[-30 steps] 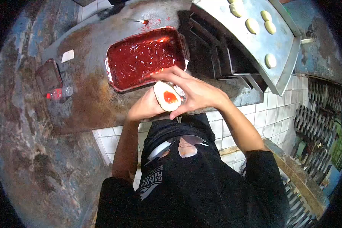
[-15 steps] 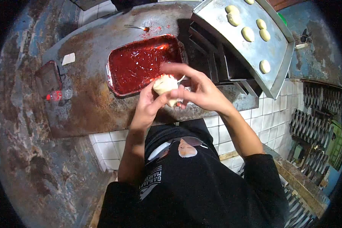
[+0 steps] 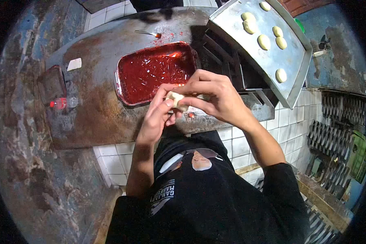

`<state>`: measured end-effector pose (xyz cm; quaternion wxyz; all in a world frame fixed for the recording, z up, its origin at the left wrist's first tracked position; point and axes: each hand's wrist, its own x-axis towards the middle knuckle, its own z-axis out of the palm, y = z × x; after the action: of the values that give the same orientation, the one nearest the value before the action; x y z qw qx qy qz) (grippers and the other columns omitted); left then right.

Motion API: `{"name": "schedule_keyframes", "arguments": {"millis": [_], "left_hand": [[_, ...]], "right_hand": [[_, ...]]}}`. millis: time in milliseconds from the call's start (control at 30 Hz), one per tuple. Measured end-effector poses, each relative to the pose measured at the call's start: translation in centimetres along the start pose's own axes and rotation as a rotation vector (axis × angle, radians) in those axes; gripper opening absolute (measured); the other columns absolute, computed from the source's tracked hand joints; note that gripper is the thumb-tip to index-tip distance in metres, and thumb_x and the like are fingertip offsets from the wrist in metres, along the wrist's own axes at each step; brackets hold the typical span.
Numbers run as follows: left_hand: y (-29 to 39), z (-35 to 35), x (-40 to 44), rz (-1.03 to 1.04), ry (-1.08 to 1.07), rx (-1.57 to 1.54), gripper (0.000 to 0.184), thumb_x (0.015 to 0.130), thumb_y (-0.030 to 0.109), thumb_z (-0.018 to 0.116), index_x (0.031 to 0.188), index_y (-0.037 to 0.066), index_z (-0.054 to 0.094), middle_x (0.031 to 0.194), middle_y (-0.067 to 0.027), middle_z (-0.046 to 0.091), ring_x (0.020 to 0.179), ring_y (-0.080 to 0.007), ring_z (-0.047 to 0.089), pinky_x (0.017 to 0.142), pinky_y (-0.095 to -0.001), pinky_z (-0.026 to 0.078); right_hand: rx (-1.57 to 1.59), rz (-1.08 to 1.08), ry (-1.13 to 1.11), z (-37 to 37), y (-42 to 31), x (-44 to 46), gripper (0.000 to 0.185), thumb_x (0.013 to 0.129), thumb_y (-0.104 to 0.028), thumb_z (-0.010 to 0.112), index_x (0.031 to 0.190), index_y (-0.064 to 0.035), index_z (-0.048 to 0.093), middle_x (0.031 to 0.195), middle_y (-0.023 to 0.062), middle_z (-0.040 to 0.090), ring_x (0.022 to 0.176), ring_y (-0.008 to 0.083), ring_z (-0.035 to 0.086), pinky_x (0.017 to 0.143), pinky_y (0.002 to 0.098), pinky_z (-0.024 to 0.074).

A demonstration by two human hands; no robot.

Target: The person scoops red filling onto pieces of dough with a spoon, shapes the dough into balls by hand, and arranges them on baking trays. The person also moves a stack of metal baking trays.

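Observation:
A pale piece of dough (image 3: 175, 97) is pinched between my two hands, above the table's near edge. My left hand (image 3: 153, 118) grips it from the left, thumb on top. From the right, the fingers and thumb of my right hand (image 3: 215, 95) close on the same dough and hide much of it. Just beyond my hands lies a rectangular tray of glossy red filling (image 3: 150, 75). A spoon handle with a red end (image 3: 191, 115) shows under my right hand.
At the right, a metal baking tray (image 3: 290, 53) with several dough balls (image 3: 264, 42) rests tilted on a dark rack (image 3: 225, 53). A red-smeared spoon (image 3: 148, 33), white scraper-like piece (image 3: 74, 64), plastic bottle (image 3: 63, 103) and small shallow tray (image 3: 53, 83) lie on the worn table.
My right hand's fingers have come down from raised and spread to close on the dough. The dough now looks folded together and the red on its top is hidden.

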<state>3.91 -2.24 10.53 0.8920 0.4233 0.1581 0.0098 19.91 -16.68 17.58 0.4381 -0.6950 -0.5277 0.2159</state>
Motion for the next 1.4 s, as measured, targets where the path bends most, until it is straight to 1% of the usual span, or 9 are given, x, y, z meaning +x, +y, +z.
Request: {"name": "schedule_keyframes", "arguments": {"millis": [267,367,567,767,967,1067,1167,1300,1400], "left_hand": [[-0.4,1.8,0.2,0.127,0.166,0.109,0.028,0.098,0.022,0.063,0.120,0.006,0.057,0.098,0.0014,0.061,0.078,-0.0024,0.055,0.057,-0.0176,0.039],[0.0,2.9,0.4,0.096,0.142,0.073,0.034,0.096,0.020,0.062,0.126,0.007,0.054,0.098,0.0006,0.062,0.075,-0.0026,0.056,0.054,-0.0162,0.040],[2.1,5.3,0.7,0.076,0.191,-0.081,0.038,0.101,0.024,0.062,0.132,0.010,0.045,0.088,0.0015,0.056,0.062,0.0005,0.042,0.046,-0.0154,0.028],[2.7,10.8,3.8,0.509,0.306,0.308,0.036,0.090,0.005,0.077,0.119,0.001,0.057,0.096,-0.0104,0.070,0.082,-0.0077,0.063,0.065,-0.0226,0.050],[3.4,17.7,6.8,0.629,0.080,0.312,0.024,0.089,0.002,0.067,0.112,-0.001,0.060,0.100,-0.0087,0.066,0.085,-0.0107,0.063,0.080,-0.0256,0.053],[0.4,20.4,8.7,0.591,-0.077,0.213,0.023,0.083,-0.001,0.068,0.105,0.000,0.060,0.105,-0.0138,0.070,0.103,-0.0167,0.067,0.093,-0.0315,0.053],[-0.6,23.2,10.0,0.610,-0.085,0.179,0.025,0.081,-0.001,0.070,0.103,0.002,0.058,0.105,-0.0158,0.072,0.101,-0.0173,0.068,0.102,-0.0374,0.050],[0.3,24.6,11.3,0.789,-0.167,0.196,0.039,0.078,0.002,0.071,0.111,0.005,0.050,0.102,-0.0155,0.072,0.103,-0.0216,0.071,0.120,-0.0491,0.032],[-1.9,28.3,11.7,0.776,-0.283,0.203,0.048,0.078,0.002,0.073,0.116,0.006,0.045,0.102,-0.0144,0.072,0.107,-0.0213,0.071,0.121,-0.0494,0.030]], "right_hand": [[-0.046,0.115,0.116,-0.4,-2.1,-0.5,0.057,0.088,-0.025,0.078,0.139,-0.0062,0.061,0.126,0.0167,0.062,0.091,0.0338,0.072,0.082,0.0398,0.0590],[-0.267,-0.242,-0.011,-0.2,-0.8,-0.5,0.080,0.078,-0.036,0.087,0.146,-0.0070,0.057,0.126,0.0152,0.059,0.098,0.0251,0.067,0.084,0.0381,0.0563],[0.114,-0.095,0.166,-0.4,1.7,-1.9,0.033,0.090,-0.020,0.079,0.118,-0.0026,0.076,0.095,0.0091,0.067,0.086,0.0175,0.067,0.079,0.0319,0.0567],[1.344,0.580,0.235,-2.3,1.1,-4.2,0.037,0.099,-0.020,0.069,0.130,-0.0002,0.064,0.106,0.0081,0.070,0.094,0.0161,0.070,0.074,0.0311,0.0654],[1.240,0.229,0.315,-3.7,1.2,-7.1,0.029,0.097,-0.002,0.064,0.124,-0.0018,0.055,0.096,0.0125,0.072,0.070,0.0190,0.074,0.044,0.0253,0.0579],[0.861,0.097,0.786,-4.7,2.3,-8.1,0.027,0.090,-0.005,0.074,0.113,0.0057,0.067,0.097,0.0067,0.072,0.079,0.0106,0.069,0.062,0.0253,0.0559],[0.587,-0.066,0.798,-6.9,3.8,-9.4,0.035,0.092,-0.010,0.074,0.122,0.0062,0.066,0.106,0.0079,0.073,0.096,0.0122,0.066,0.089,0.0291,0.0534],[0.672,0.019,0.323,-13.6,2.0,-12.5,0.039,0.091,-0.006,0.073,0.127,0.0059,0.066,0.112,0.0090,0.073,0.104,0.0154,0.067,0.094,0.0312,0.0519],[0.754,-0.149,0.646,-12.8,3.4,-13.4,0.041,0.086,-0.012,0.080,0.119,0.0078,0.069,0.099,0.0075,0.075,0.102,0.0160,0.068,0.094,0.0318,0.0521]]}}
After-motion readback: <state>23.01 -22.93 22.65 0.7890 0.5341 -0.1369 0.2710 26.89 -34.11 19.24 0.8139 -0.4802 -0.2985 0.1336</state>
